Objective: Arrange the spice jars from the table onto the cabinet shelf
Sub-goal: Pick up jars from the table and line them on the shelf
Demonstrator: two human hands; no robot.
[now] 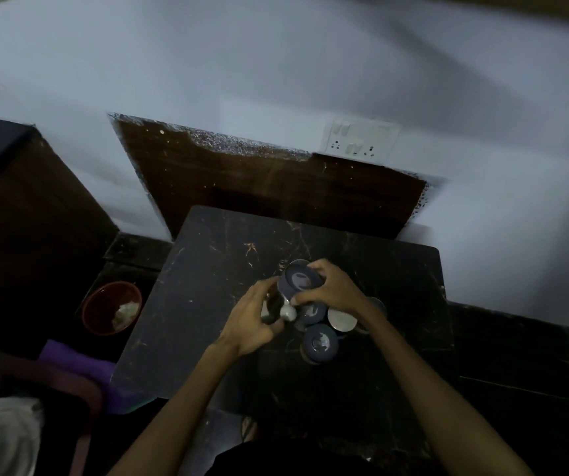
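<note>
Several spice jars with dark blue lids stand clustered on a small dark table (pixel 207 269). My right hand (pixel 331 286) grips the lid of one raised jar (pixel 298 278) from the right. My left hand (pixel 252 321) curls round a dark jar (pixel 271 305) just left of it, with a small pale rounded piece (pixel 288 314) showing between the hands. More jars sit beneath and beside my right wrist: a blue-lidded jar (pixel 320 343) at the front and a metal-topped jar (pixel 341 319). The cabinet shelf is not in view.
A red bowl (pixel 104 304) with pale scraps sits on the floor left of the table. A dark wooden cabinet side (pixel 18 218) stands at far left. A wooden panel (pixel 259 187) and a switch plate (pixel 362 139) are on the wall behind. Purple cloth (pixel 73 362) lies lower left.
</note>
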